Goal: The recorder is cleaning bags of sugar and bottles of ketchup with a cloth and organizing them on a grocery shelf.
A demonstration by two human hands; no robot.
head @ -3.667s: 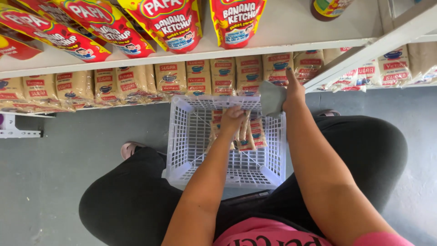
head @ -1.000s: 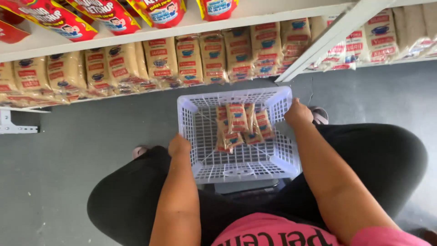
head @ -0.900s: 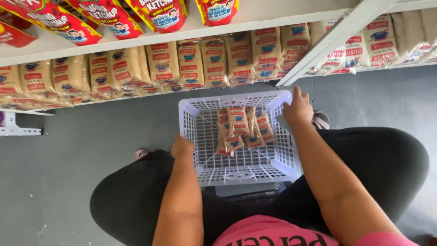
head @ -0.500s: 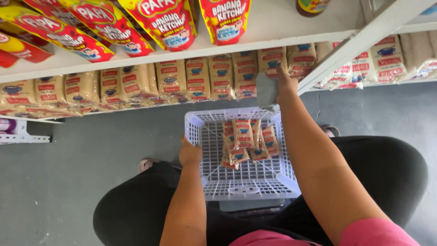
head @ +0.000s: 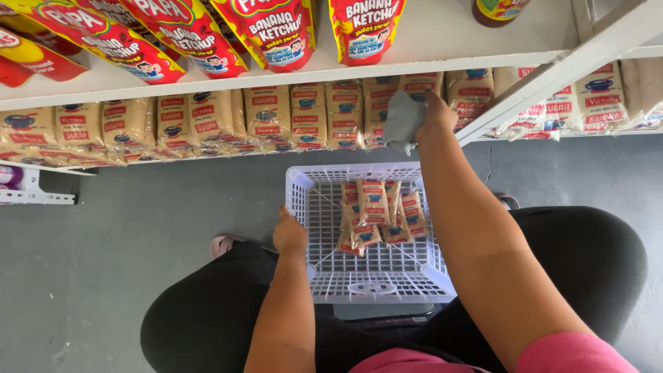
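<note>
At the far left, red plastic sauce pouches (head: 103,48) are laid overlapping on the upper white shelf board (head: 442,41); five red ones can be counted across it, and a yellow one (head: 17,52) is seen at the left edge, though more may be cut off by the frame. At the board's right end the bottom of one dark bottle (head: 498,10) is seen. On the lower shelf, clear plastic packets of brown sugar with red labels (head: 207,117) are stood side by side in one long row; roughly sixteen are visible, and the exact count cannot be told where they overlap. A slanted white metal shelf bracket (head: 552,76) is crossed over the right end of that row.

Below, on the grey floor (head: 103,262), a white plastic lattice basket (head: 373,283) is set just in front of the person's knees in black trousers (head: 207,318). The left hand (head: 290,233) is closed over the basket's left rim. Inside the basket, toward its far side, about six small sugar packets (head: 376,211) are piled loosely on one another.

The right hand (head: 434,114) is raised to the lower shelf, well above the basket, and is clenched on one crumpled grey cloth (head: 404,123), which is pressed against the sugar packets in the middle of the row. A pink top (head: 573,356) is seen at the bottom edge.
</note>
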